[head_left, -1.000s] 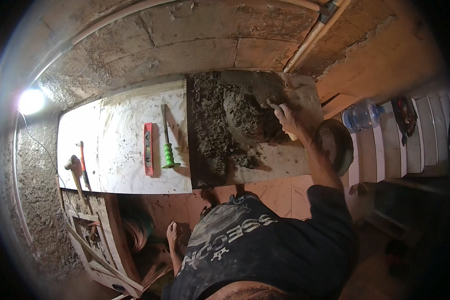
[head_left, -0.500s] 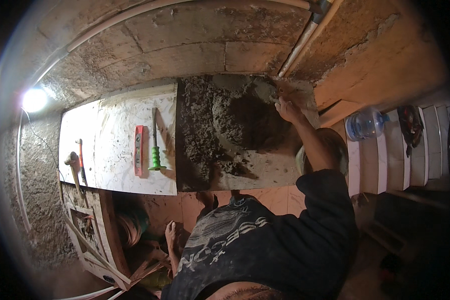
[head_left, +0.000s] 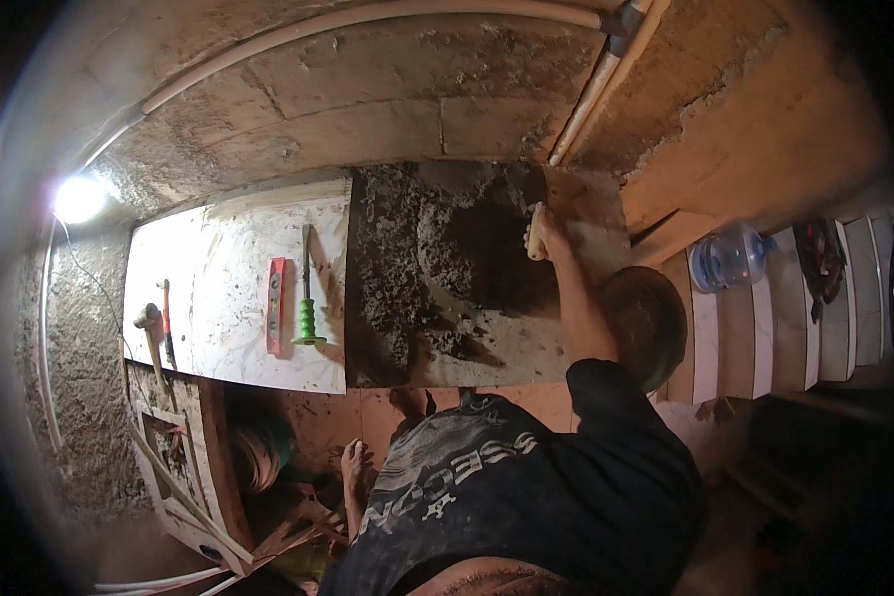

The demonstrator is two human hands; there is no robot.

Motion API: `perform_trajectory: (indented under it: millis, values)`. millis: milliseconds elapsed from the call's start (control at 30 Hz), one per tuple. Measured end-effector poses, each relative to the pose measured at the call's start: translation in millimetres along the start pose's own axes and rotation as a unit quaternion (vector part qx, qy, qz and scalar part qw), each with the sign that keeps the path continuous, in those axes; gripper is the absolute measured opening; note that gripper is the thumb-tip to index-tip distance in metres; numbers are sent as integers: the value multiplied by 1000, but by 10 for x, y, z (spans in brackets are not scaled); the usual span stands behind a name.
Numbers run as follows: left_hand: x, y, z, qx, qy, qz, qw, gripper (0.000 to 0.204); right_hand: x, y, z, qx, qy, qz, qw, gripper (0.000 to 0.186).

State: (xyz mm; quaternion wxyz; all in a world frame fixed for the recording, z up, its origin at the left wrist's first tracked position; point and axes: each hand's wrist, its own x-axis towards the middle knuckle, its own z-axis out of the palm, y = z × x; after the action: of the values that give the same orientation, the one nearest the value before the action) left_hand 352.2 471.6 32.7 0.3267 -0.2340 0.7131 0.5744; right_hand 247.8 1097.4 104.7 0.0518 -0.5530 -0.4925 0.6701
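Note:
My right hand [head_left: 549, 238] grips a pale-handled tool [head_left: 537, 226], apparently a trowel with its blade unclear, over dark wet mortar [head_left: 407, 258] spread on the worktop's right section. A large dark basin [head_left: 656, 318] sits beside my right forearm. My left hand [head_left: 355, 459] hangs low beside my body, fingers loosely bent and apart, with nothing visible in it. On the white marbled slab [head_left: 228, 348] lie a red spirit level [head_left: 276, 303], a chisel with a green guarded grip [head_left: 307, 318], a mallet [head_left: 151, 333] and an orange-handled hammer [head_left: 167, 318].
A lit bulb [head_left: 77, 199] hangs at left. Pipes [head_left: 368, 16] run along the rough wall. Tiled steps [head_left: 785, 348] at right hold a water jug [head_left: 725, 260] and a dark bundle [head_left: 817, 263]. A wooden frame [head_left: 154, 457] and coiled material [head_left: 263, 462] are at lower left.
My right hand has shifted left across the mortar and turned, so the tool's handle now stands more in line with the forearm. My left hand stays low.

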Motion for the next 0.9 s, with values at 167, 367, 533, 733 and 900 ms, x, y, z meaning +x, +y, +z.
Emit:
perform_trajectory:
  millis: [167,367,533,733,900]
  values:
    - [185,-143,-242,-11,-15,-35,999,34,-231,-102,619,-91,-56,-58,993,43]
    - [105,532,-35,44,-23,37,998,34,37,166,899,-169,-110,-165,965,52]
    - [145,177,-307,34,8,3,999,36,966,321,234,-411,78,-177,891,61]
    - [530,-621,-800,-11,-75,-31,997,37,1219,812,-478,-798,41,-249,547,59]
    - [322,-85,-855,41,-30,-24,998,31,-137,154,231,-469,143,-222,842,49]
